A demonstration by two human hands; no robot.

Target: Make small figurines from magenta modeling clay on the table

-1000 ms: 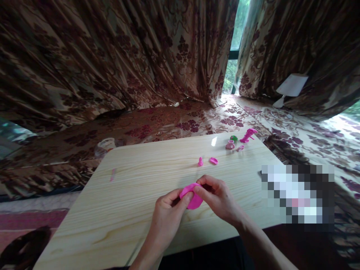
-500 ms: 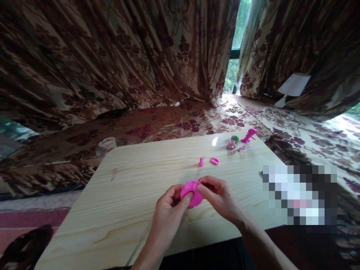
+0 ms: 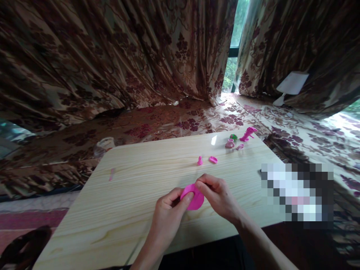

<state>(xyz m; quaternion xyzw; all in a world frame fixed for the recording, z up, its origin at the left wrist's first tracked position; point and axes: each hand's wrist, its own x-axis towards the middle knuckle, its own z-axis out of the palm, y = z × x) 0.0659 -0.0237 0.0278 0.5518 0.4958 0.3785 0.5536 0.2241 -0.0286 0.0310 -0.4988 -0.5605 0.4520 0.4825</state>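
A flat, round piece of bright pink modelling clay point(image 3: 195, 201) is held up over the table between both hands. My left hand point(image 3: 172, 208) grips it on the left, thumb pressed on its face and fingers behind. At its top right edge, my right hand point(image 3: 215, 191) pinches the rim between thumb and fingers. Beyond the hands stand a small pink clay figure point(image 3: 200, 161) and a shallow pink oval piece point(image 3: 213, 160). The hidden fingers behind the clay cannot be made out.
At the table's point(image 3: 135, 187) far right corner are a tall pink piece point(image 3: 248, 134), a green piece point(image 3: 233, 137), a pale pink pot-like piece point(image 3: 230, 144) and a small pink piece point(image 3: 240, 147). A pink strip point(image 3: 111, 174) lies left. A white lamp point(image 3: 292, 83) stands behind.
The right hand's fingers have closed into a pinch at the clay's upper rim, and the disc's outline has shifted slightly downward. The left hand keeps its grip. The view has shifted slightly.
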